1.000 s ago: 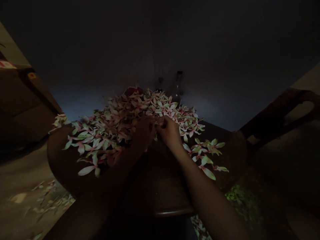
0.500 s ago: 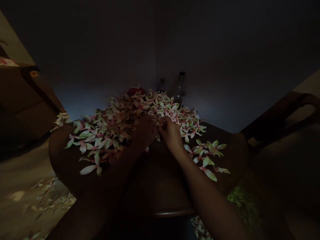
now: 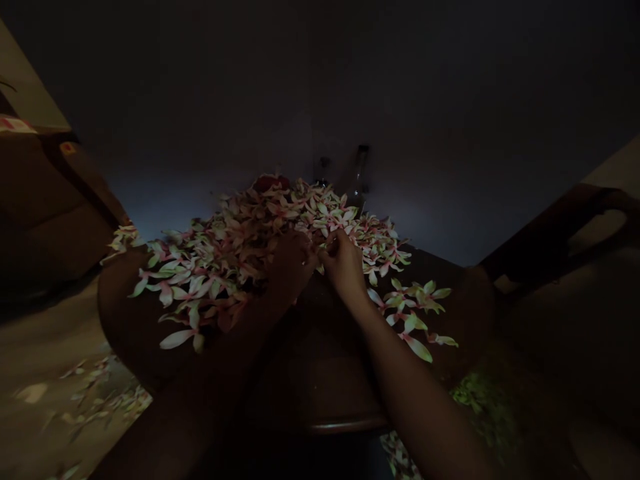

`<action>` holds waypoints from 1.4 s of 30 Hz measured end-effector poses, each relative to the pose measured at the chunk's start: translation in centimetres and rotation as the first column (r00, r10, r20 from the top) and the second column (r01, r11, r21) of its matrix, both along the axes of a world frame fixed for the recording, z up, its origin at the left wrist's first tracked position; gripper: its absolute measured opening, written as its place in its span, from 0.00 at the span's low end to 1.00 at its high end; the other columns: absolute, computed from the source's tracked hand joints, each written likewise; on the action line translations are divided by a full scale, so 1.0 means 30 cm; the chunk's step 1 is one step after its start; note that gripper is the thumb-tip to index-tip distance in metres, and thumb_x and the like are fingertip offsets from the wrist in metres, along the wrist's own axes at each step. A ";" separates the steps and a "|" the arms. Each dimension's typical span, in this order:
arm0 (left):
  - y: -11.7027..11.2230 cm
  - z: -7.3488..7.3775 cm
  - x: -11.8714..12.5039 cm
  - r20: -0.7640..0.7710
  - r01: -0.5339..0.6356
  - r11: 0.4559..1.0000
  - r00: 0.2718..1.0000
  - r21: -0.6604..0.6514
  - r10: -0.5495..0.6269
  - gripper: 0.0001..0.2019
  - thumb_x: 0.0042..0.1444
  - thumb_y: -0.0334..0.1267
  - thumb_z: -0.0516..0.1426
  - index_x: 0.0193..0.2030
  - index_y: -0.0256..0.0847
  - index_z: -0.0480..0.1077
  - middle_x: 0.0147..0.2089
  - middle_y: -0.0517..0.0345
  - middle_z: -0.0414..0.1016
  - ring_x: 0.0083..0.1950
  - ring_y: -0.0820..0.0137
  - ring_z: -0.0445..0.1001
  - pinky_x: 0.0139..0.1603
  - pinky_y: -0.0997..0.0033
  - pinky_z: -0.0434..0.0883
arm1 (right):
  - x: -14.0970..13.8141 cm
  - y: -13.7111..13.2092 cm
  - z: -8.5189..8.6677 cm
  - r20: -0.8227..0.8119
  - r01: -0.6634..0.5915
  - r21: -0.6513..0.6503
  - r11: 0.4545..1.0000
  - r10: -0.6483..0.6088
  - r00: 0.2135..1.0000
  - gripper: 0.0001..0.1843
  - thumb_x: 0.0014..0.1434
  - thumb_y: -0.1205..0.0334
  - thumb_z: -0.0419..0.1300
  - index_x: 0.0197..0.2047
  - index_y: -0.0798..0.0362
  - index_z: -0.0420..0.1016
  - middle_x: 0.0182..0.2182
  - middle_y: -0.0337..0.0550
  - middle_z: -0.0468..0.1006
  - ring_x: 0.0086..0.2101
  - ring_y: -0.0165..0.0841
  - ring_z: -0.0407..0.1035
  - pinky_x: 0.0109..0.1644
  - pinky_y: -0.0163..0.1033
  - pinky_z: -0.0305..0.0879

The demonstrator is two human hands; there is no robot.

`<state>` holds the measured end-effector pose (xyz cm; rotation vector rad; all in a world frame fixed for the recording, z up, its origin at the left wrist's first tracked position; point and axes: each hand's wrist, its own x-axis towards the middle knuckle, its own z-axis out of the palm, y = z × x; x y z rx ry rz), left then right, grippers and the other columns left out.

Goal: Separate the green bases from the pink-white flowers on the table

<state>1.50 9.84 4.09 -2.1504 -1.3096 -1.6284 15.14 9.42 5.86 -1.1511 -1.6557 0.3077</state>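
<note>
- Both of my bare forearms are reaching forward and inward from the bottom of the view, angling toward each other so that my hands are nearly meeting at the near edge of the flowers.
- My left hand (image 3: 293, 267) is curling down over the heap of white, pink-streaked and green-tinged flowers (image 3: 235, 260), its knuckles turned up and its fingers hidden among the blooms; I cannot tell whether it is gripping anything.
- My right hand (image 3: 343, 263) is bending at the wrist, with its fingertips (image 3: 327, 248) drawn together just beside my left hand; I cannot tell whether they are pinching a flower.
- The heap is spreading across a round, dark wooden table (image 3: 320, 373), with a looser spray of blooms lying below my right wrist.
- A dark red object (image 3: 270, 181) is showing at the heap's far edge, near a clear glass bottle (image 3: 357, 180).
- Loose pale flowers (image 3: 100, 393) are lying on the tan floor at the left, and a green patch of plant matter (image 3: 480, 400) is lying on the floor at the right.
</note>
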 end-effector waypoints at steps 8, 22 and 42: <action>-0.017 -0.001 0.010 0.005 0.097 0.984 0.995 -0.152 -0.098 0.04 0.61 0.34 0.55 0.37 0.40 0.71 0.34 0.57 0.76 0.37 0.69 0.74 0.40 0.69 0.70 | 0.018 0.020 -0.004 -0.156 -0.036 -0.005 0.999 0.035 0.987 0.10 0.53 0.66 0.57 0.40 0.50 0.66 0.30 0.37 0.74 0.29 0.32 0.69 0.37 0.38 0.62; 0.016 0.016 -0.038 -0.190 0.311 0.932 0.919 -0.187 -0.345 0.02 0.61 0.33 0.56 0.38 0.40 0.71 0.39 0.54 0.77 0.44 0.64 0.75 0.48 0.63 0.71 | 0.052 0.070 -0.024 -0.204 -0.159 -0.011 0.987 0.153 0.967 0.13 0.53 0.64 0.58 0.43 0.49 0.64 0.31 0.38 0.76 0.32 0.31 0.70 0.39 0.37 0.66; 0.026 0.017 -0.057 0.279 0.098 0.973 0.959 -0.210 -0.037 0.07 0.65 0.42 0.53 0.43 0.43 0.66 0.36 0.56 0.75 0.39 0.67 0.75 0.42 0.66 0.71 | 0.021 0.005 0.020 -0.129 -0.416 -0.142 0.898 0.400 0.907 0.14 0.59 0.49 0.60 0.38 0.52 0.74 0.27 0.35 0.72 0.29 0.30 0.65 0.37 0.35 0.62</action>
